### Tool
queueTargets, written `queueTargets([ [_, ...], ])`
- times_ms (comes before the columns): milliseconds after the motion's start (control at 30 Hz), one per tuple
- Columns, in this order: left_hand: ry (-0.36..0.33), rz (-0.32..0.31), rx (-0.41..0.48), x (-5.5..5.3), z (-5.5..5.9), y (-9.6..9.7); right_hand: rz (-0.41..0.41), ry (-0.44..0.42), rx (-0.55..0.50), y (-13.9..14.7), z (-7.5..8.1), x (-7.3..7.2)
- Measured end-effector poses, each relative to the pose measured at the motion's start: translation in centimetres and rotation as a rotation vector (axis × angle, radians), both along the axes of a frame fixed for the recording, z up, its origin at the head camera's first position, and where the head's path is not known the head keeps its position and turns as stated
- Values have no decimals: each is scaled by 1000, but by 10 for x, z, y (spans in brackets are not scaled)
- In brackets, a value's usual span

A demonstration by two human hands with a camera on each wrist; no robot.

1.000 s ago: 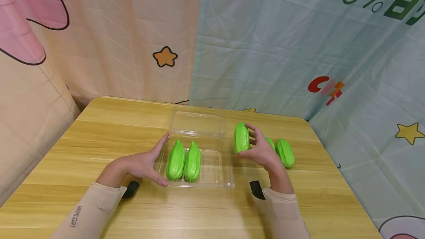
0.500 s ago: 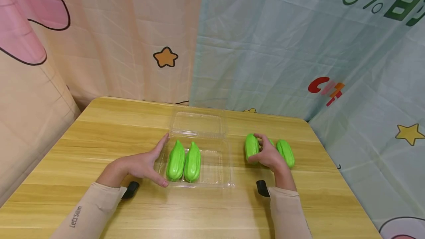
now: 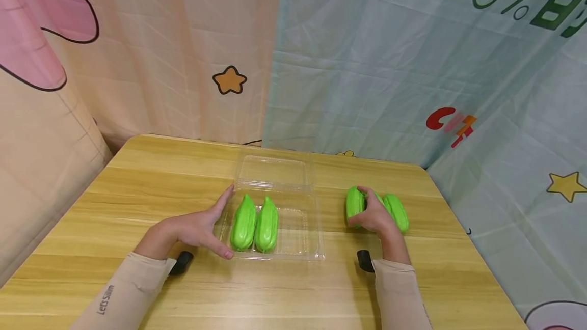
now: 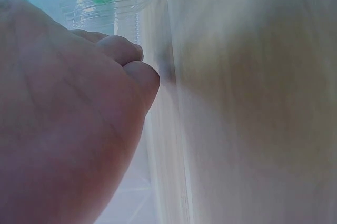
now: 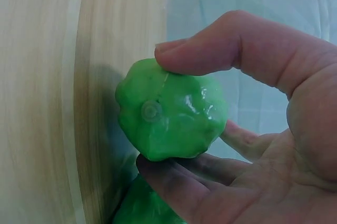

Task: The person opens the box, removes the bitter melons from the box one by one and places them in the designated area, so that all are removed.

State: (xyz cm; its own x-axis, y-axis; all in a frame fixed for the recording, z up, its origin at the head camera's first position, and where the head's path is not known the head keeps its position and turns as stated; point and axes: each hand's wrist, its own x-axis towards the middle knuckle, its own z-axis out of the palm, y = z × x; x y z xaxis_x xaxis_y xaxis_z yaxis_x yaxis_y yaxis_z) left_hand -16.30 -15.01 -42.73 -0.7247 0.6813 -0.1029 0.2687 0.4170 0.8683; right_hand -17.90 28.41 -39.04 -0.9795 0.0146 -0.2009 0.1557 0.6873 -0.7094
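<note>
A clear plastic clamshell box (image 3: pixel 295 228) lies opened on the table, with two green ridged toy bitter melons (image 3: pixel 243 223) side by side in its left part. My left hand (image 3: pixel 197 227) is at the box's left side, thumb and fingers spread along the edge. To the right of the box, my right hand (image 3: pixel 377 216) holds another green bitter melon (image 5: pixel 171 110) between thumb and fingers. In the right wrist view its blunt stem end faces the camera, close over the wood. Right beside that hand lies one more bitter melon (image 3: pixel 396 213), and another is mostly hidden behind the hand.
The box's see-through lid (image 3: pixel 273 169) lies folded back toward the table's far edge. Printed curtains (image 3: pixel 348 65) hang behind and beside the wooden table (image 3: pixel 275 294). A black wrist strap piece (image 3: pixel 365 260) sticks out at each forearm.
My right hand has moved right and nearer, lowering the bitter melon it holds beside the others on the right. My left hand and the box have stayed in place.
</note>
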Motion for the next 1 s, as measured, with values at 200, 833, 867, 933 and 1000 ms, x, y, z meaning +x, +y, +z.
queueTargets([
  [200,-1,-2,3,0,1,0,-4,10,24,-1,-2,-3],
  [833,-3,5,-13,1,1,0,71,70,270,-10,4,-2],
  [867,-3,5,-12,1,1,0,79,84,281,-10,5,-2],
  [933,-3,4,-9,1,1,1,94,108,295,-12,7,0],
  [1000,-3,3,-6,0,1,1,101,117,295,-13,9,2],
])
